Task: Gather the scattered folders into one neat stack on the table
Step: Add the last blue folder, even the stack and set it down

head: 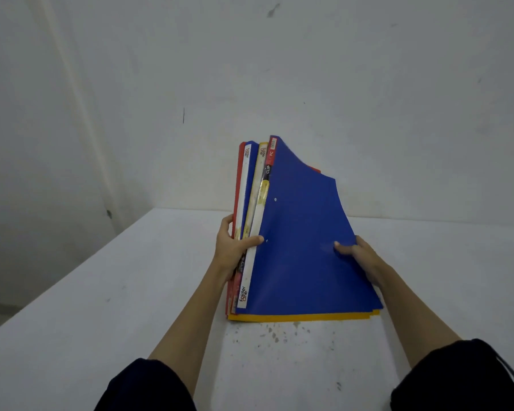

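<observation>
A bundle of folders (300, 232) stands tilted on its lower edge on the white table (101, 292), leaning away from me. A blue folder faces me; yellow, blue and red folders show behind it along the spine side and at the bottom edge. My left hand (235, 247) grips the spine side of the bundle, thumb on the blue cover. My right hand (359, 256) holds the right edge, fingers pressed on the blue cover. The top right corners of the folders curl back.
The white table meets a white wall (279, 69) at the back. Its left edge (72, 268) runs diagonally, with floor below at the far left. Small dark specks (273, 333) mark the tabletop just in front of the folders.
</observation>
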